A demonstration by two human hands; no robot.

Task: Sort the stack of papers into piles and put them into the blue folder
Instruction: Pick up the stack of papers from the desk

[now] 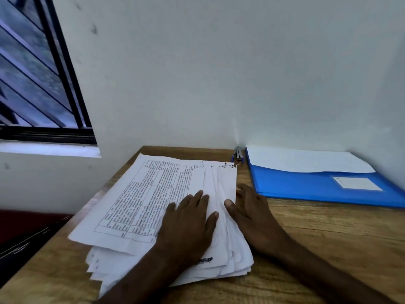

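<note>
Where room is left: bare desk (317, 233) right of the paper stack (142, 194), before the blue folder (295, 185).
Left hand (188, 220): spread flat on the stack.
Right hand (252, 213): thumb laid on its right edge, fingers straight.
Counts: one stack, one folder, one stapler (238, 155).

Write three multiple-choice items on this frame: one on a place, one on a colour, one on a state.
1. Where does the stapler lie?
A. between the stack of papers and the folder
B. inside the folder
C. on top of the stack of papers

2. What colour is the folder?
A. red
B. green
C. blue

3. How is the left hand?
A. gripping the stapler
B. flat on the stack of papers
C. inside the folder

Answers: 1 A, it sits in the gap between them; 2 C, its pocket is bright blue; 3 B, its straight fingers press the top sheet.
</note>
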